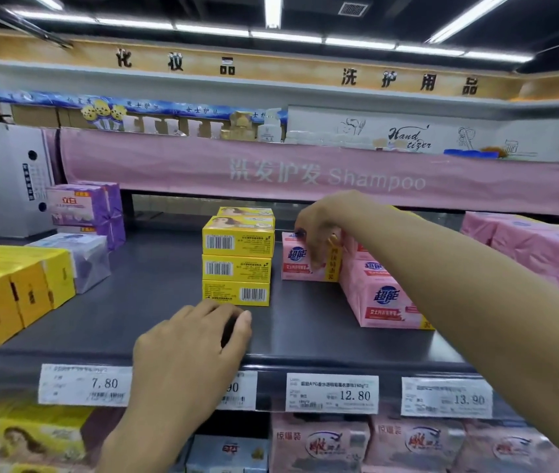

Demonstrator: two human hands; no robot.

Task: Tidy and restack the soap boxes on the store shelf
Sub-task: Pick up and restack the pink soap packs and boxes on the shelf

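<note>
- A dark grey metal shelf [155,295] carried the stock. White price labels [332,392] ran along its near edge.
- At centre stood a stack of three yellow cardboard soap boxes [237,268], squarely aligned, barcoded sides facing near. A second yellow stack [247,212] stood just behind it.
- The left hand [192,346] rested at the near shelf edge, just in front of the stack, fingers curled toward the thumb. Whether it held anything, or touched the stack, could not be told.
- The right hand [319,233] reached right of the stack and grasped the top of an upright pink wrapped soap pack with a yellow side band [293,268], fingers down its near face.
- A similar pink pack [383,298] lay nearer and to the right, against the first.
- On the left were purple wrapped packs [83,206] far back, with a pale lilac pack [83,257] and yellow packs [15,285] nearer.
- Large pink bundles [544,247] sat at far right.
</note>
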